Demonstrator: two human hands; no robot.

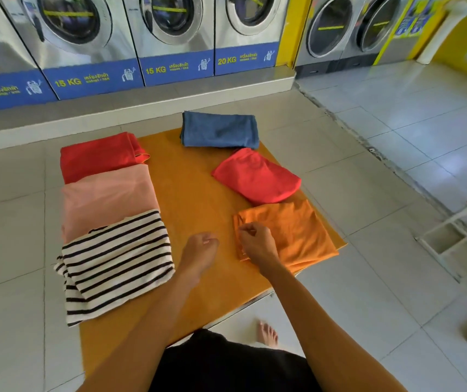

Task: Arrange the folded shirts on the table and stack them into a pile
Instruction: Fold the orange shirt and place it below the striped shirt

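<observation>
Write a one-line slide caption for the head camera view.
Six folded shirts lie unstacked on an orange table; the right hand pinches the orange shirt, the left hand hovers beside it.

1. Surface (pixel 198 188): orange-yellow top, bare down the middle, standing on a pale tiled floor (pixel 368 292).
2. Left side, three folded shirts in a row from far to near: red shirt (pixel 96 157), pink shirt (pixel 107 199), striped shirt (pixel 113 264). Each overlaps the next; the black-and-white striped one lies uppermost at the near end and hangs past the left edge.
3. Right side, three more: blue shirt (pixel 219 130) at the far edge, second red shirt (pixel 256 175) turned at an angle just in front of it, orange shirt (pixel 291 230) nearest, its near corner past the right edge.
4. Blue and second red touch at a corner; second red overlaps orange.
</observation>
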